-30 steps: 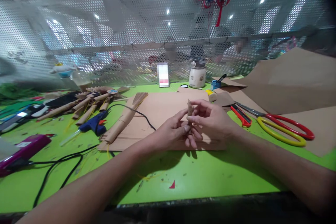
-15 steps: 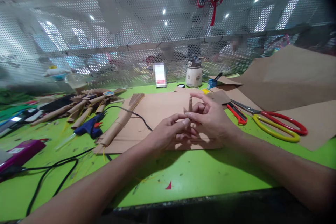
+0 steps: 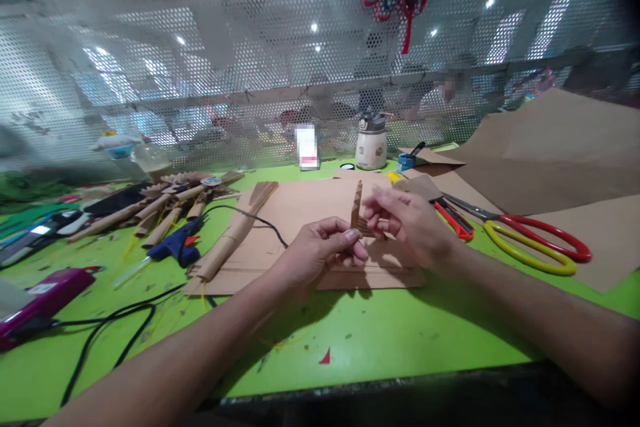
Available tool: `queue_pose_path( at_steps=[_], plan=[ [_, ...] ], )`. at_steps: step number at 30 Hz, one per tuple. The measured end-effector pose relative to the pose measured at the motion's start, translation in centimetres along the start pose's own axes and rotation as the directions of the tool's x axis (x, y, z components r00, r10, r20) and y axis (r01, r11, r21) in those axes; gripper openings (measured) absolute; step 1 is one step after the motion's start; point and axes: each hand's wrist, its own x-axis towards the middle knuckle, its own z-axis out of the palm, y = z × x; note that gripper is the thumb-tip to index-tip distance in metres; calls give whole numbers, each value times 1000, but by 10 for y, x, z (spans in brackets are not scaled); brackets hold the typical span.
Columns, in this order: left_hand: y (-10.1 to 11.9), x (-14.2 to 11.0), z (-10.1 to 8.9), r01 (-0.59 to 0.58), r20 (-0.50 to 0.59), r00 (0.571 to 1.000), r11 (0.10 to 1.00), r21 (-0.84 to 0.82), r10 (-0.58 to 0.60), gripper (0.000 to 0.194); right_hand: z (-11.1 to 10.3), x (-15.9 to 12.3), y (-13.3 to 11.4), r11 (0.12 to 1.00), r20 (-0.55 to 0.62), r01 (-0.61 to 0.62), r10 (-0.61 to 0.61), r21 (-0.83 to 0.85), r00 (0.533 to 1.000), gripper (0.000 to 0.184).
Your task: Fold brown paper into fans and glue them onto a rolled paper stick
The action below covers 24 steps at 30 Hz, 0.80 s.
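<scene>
My left hand (image 3: 327,247) is closed, with thumb and fingertips pinching a small piece of pleated brown paper (image 3: 357,207). A narrow folded strip of it stands upright above the fingers, and more pleats spread toward the right. Just right of the piece, my right hand (image 3: 410,223) hovers with loosely bent fingers, slightly blurred; its thumb and index finger look apart. Whether its lower fingertips touch the pleats I cannot tell. Beneath both hands lie flat sheets of brown paper (image 3: 305,203). On their left side rests a rolled brown paper tube (image 3: 227,243) with a fringed end.
Right of the sheets lie a red utility knife (image 3: 454,219) and scissors (image 3: 530,240) with red and yellow handles. A blue glue gun (image 3: 175,243) and its black cord are at left, near several paper rolls (image 3: 157,210). A bottle (image 3: 371,143) stands at the back.
My right hand has drawn back slightly to the right from the paper piece, its raised index finger now lower and bent. More of the pleated strip shows. My left hand keeps its pinch.
</scene>
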Motion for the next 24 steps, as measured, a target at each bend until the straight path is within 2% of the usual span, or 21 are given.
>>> queue_pose_path(
  at_steps=[2,3,8,12,17,20,24],
  plan=[
    [0,0,-1,-17,-4,1000,1000,-10,17,17,1,-2,1,997,132,-26,36,-76,991,32],
    [1,0,-1,-23,-3,1000,1000,-9,23,16,2,-3,2,993,149,-24,41,-115,988,30],
    [0,1,-2,-19,24,1000,1000,18,18,16,8,-6,5,978,59,28,-16,-206,998,24],
    [-3,3,-3,25,36,999,999,24,-26,14,10,-7,6,932,46,153,-146,-327,988,16],
    [-2,3,-1,71,14,997,997,25,-71,17,9,-8,8,825,79,331,-333,-457,939,7],
    [0,2,0,69,11,998,997,18,-70,20,10,-8,10,843,56,311,-319,-439,946,7],
    [0,2,-1,61,24,998,998,9,-61,16,12,-7,8,933,28,186,-187,-308,982,10]
  ],
)
